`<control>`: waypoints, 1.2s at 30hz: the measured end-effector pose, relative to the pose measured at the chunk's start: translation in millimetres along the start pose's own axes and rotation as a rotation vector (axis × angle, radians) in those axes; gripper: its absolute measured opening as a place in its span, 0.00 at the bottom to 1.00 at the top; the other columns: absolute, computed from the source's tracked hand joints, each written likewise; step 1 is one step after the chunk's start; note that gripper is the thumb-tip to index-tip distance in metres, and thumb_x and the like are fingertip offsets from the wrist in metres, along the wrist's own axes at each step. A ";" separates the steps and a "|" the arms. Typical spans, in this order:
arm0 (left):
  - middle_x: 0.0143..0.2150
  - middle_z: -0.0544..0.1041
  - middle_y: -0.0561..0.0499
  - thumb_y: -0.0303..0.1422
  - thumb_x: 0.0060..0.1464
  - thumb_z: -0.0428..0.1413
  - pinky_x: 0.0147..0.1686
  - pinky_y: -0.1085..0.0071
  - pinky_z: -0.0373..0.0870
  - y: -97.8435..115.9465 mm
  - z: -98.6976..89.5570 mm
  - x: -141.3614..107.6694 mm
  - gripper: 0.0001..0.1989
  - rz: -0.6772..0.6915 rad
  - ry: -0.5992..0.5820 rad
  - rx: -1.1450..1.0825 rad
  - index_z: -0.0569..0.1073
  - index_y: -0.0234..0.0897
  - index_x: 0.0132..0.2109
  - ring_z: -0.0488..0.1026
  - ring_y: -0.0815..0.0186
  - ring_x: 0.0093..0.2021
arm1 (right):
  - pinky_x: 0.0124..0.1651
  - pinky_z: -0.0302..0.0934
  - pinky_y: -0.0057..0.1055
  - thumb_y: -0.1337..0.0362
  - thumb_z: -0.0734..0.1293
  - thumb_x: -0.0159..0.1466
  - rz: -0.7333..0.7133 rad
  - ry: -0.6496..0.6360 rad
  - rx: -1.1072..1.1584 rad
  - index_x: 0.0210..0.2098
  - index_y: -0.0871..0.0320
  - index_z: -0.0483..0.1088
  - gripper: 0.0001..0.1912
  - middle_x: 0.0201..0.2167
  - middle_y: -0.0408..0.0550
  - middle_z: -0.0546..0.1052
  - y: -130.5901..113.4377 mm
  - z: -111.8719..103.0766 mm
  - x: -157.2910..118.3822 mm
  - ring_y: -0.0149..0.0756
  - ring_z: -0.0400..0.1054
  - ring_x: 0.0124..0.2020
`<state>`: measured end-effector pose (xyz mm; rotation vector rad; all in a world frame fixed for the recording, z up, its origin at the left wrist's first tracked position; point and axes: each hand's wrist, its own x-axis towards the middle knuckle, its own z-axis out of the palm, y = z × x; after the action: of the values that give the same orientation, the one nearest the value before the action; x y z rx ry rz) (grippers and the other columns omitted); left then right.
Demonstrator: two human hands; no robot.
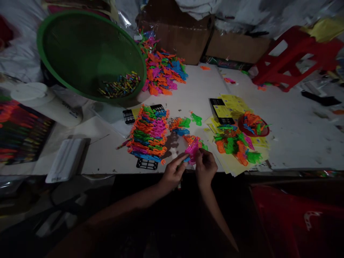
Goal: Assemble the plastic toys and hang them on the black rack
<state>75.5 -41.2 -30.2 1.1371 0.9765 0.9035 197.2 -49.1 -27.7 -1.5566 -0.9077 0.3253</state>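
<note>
At the table's front edge, my left hand (173, 171) is closed with a small blue piece at its fingertips. My right hand (205, 166) is closed on a bright pink plastic toy piece (192, 152), whose lower part touches the left fingertips. Its exact shape is blurred and partly hidden. Just beyond the hands lie loose toy guns: a green toy gun (196, 118), a blue one (182, 132) and an orange one (176, 123). To the left, a long stack of multicoloured toy guns (149, 134) rests across black plastic racks (147, 163).
A green basket (91, 53) holding small coloured sticks tilts at back left, beside a heap of plastic toys (163, 71). On the right are yellow cards (233, 104), mixed toy guns (236, 145) and a red basket (254, 130). A red stool (291, 53) stands far right.
</note>
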 end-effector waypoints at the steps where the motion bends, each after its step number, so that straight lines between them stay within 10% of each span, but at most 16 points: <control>1: 0.43 0.76 0.48 0.40 0.51 0.53 0.21 0.77 0.64 2.6 -0.1 0.6 0.20 -0.039 0.014 -0.023 0.70 0.42 0.52 0.67 0.74 0.21 | 0.34 0.63 0.30 0.59 0.64 0.56 -0.007 0.029 0.014 0.33 0.59 0.69 0.11 0.29 0.47 0.74 -0.1 0.0 0.0 0.32 0.68 0.30; 15: 0.23 0.74 0.53 0.38 0.51 0.53 0.14 0.79 0.56 2.5 -2.8 8.4 0.22 -0.166 0.043 -0.090 0.68 0.39 0.53 0.61 0.76 0.15 | 0.37 0.64 0.32 0.60 0.64 0.56 -0.049 0.072 0.024 0.36 0.59 0.69 0.10 0.30 0.47 0.74 0.3 3.3 -9.3 0.33 0.68 0.32; 24: 0.50 0.72 0.49 0.35 0.51 0.52 0.44 0.70 0.68 1.4 -1.6 0.1 0.18 0.083 0.077 0.017 0.71 0.41 0.50 0.67 0.63 0.50 | 0.37 0.63 0.31 0.58 0.62 0.57 -0.041 0.085 0.005 0.34 0.59 0.68 0.11 0.30 0.47 0.73 2.4 16.1 -13.1 0.32 0.68 0.32; 29: 0.42 0.75 0.51 0.33 0.47 0.57 0.28 0.76 0.69 -2.9 -3.3 10.7 0.21 -0.098 0.114 -0.061 0.70 0.43 0.50 0.72 0.68 0.36 | 0.37 0.63 0.33 0.56 0.61 0.57 -0.001 -0.037 -0.048 0.35 0.61 0.69 0.15 0.31 0.50 0.74 14.1 13.5 17.5 0.34 0.68 0.32; 36: 0.31 0.71 0.52 0.36 0.51 0.55 0.12 0.84 0.56 3.6 0.5 26.6 0.09 -0.468 0.249 -0.421 0.69 0.33 0.37 0.64 0.80 0.18 | 0.47 0.54 0.45 0.57 0.64 0.55 -0.256 -0.151 -0.795 0.38 0.65 0.72 0.18 0.42 0.63 0.72 16.4 19.3 104.8 0.49 0.63 0.44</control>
<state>84.2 -15.8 -30.7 0.4185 1.1271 0.8228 258.5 39.0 -16.9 -2.1140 -1.4475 -0.1325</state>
